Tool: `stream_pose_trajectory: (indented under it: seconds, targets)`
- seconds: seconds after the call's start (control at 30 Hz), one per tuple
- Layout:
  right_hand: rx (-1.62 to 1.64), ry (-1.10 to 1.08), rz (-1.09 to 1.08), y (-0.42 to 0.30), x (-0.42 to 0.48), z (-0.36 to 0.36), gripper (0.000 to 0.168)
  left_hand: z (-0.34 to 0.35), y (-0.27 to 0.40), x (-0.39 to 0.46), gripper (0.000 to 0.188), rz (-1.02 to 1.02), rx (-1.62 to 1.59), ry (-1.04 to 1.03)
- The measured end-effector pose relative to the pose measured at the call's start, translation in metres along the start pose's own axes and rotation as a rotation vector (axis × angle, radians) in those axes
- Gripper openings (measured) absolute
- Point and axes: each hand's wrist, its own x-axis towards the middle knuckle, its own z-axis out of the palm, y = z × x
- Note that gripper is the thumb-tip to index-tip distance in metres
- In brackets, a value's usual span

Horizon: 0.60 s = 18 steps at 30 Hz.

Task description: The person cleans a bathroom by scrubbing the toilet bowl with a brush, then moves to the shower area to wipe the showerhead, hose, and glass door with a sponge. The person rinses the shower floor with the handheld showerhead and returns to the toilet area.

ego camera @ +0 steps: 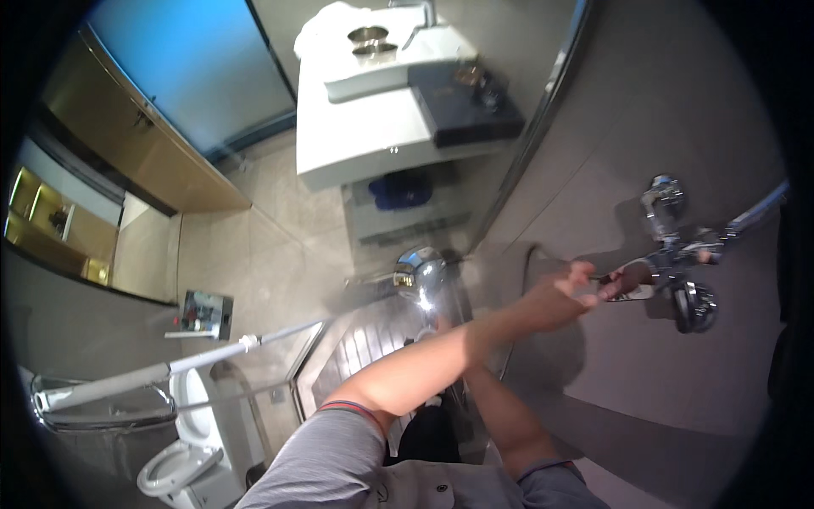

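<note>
My left hand (563, 296) reaches across to the right, fingers apart, beside the flat mirror-like chrome part (629, 289) of a wall-mounted shower mixer (668, 254). Its fingertips are close to that part's edge; whether they touch it I cannot tell. A reflection of skin shows in the chrome. My right forearm (509, 413) passes beneath my left arm. The right hand (432, 327) is mostly hidden and blurred there, just below a rounded shiny chrome object (421, 273); its grip on anything is unclear.
A metal bar (248, 343) crosses at the left, above a toilet (181, 467). A white vanity counter (356, 137) with a basin, faucet (423, 13) and two metal bowls (372, 51) stands ahead. A glass panel edge (534, 121) rises beside the grey wall. A small caddy (206, 315) holds bottles.
</note>
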Motion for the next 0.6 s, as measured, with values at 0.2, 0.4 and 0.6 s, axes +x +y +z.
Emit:
stream_pose_trajectory:
  seconds: [0.2,0.4,0.6]
  targets:
    - [-0.389,0.192,0.144,0.025,0.024,0.037,0.047,0.032,-0.038,0.008,0.027,-0.107,-0.591,-0.178]
    - [-0.258,0.233,-0.029,0.045,0.048,0.057,0.032,0.036,-0.005,0.008,0.023,-0.062,-1.041,-0.394]
    - [-0.229,0.172,-0.227,0.07,0.07,0.071,0.029,0.022,0.005,-0.005,0.033,-0.064,-1.135,-0.377]
